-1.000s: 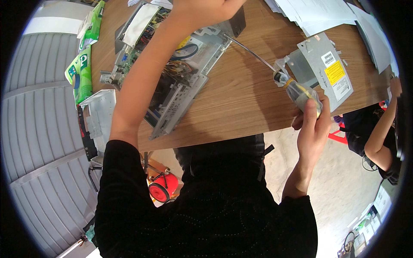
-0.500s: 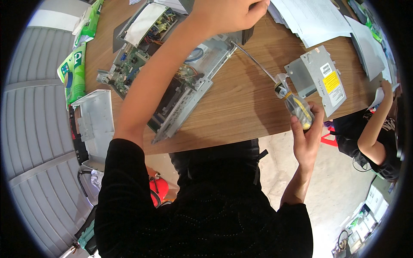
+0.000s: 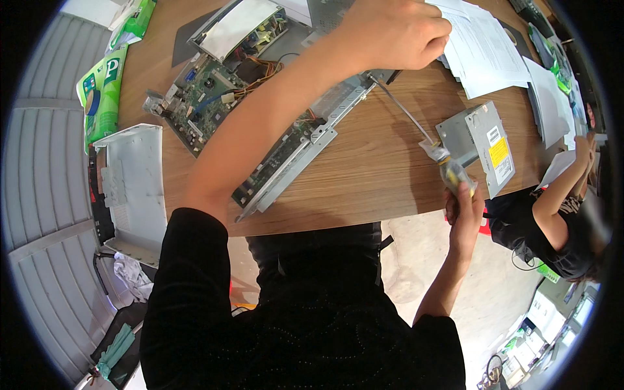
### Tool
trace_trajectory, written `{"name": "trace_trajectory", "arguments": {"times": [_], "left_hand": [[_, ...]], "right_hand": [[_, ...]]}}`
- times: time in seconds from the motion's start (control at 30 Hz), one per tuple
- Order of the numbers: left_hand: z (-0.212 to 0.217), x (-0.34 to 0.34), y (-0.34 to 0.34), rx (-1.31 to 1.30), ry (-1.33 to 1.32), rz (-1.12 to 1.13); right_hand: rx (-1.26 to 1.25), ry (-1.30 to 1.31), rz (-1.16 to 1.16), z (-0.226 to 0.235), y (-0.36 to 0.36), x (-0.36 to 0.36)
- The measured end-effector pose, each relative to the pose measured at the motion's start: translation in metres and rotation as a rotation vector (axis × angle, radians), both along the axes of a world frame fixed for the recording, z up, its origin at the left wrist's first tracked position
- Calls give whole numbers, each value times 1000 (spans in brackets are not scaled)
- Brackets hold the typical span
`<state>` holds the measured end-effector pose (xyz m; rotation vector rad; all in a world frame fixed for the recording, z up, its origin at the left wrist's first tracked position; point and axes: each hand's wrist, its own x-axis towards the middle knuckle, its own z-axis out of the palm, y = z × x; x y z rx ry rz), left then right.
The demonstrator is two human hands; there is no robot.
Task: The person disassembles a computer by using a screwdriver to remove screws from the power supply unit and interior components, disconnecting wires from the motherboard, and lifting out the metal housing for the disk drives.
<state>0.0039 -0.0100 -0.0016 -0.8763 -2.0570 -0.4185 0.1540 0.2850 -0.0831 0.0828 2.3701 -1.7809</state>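
Probably for reach, the right hand (image 3: 466, 211) is gripping the rear end of a long screwdriver (image 3: 453, 173), thumb and fingers wrapping its plastic-covered handle. Its thin shaft is slanting up and left toward the edge of an opened computer chassis (image 3: 323, 135), which is lying on a wooden table (image 3: 364, 175); whether the tip is touching, I cannot tell. The left hand (image 3: 406, 36) is hanging near the chassis's far corner, fingers folding inward; whether it is pinching anything is not showing. Its forearm is crossing above the chassis, likely the shortest way there. A metal box (image 3: 482, 132) is sitting just beside the handle, apparently leaving the shaft free.
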Motion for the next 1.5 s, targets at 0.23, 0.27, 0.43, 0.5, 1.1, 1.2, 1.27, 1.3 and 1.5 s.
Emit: {"name": "trace_trajectory", "arguments": {"times": [0.23, 0.27, 0.43, 0.5, 1.1, 1.2, 1.27, 1.3, 1.5], "left_hand": [[-4, 2, -1, 35, -27, -14], [-4, 2, -2, 31, -22, -10], [-5, -1, -4, 74, -11, -32], [-5, -1, -3, 88, 1, -45], [-5, 0, -2, 112, -33, -67], [-5, 1, -4, 102, -27, -50], [-4, 0, -4, 114, -46, -63], [-4, 0, -3, 116, -43, -66], [1, 5, -3, 160, 27, -82]], "right_hand": [[49, -120, -229, 2, -8, -5], [-102, -93, -129, 2, -1, -3], [-214, -174, -133, 4, 0, -7], [-82, -214, -147, 5, 3, -12], [-278, -82, -210, 14, -13, -5], [-82, -83, -82, 12, 0, -9], [7, -116, -105, 10, 3, -12], [6, -137, -164, 6, 3, -12], [-232, -87, -106, 7, -2, -10]]}}
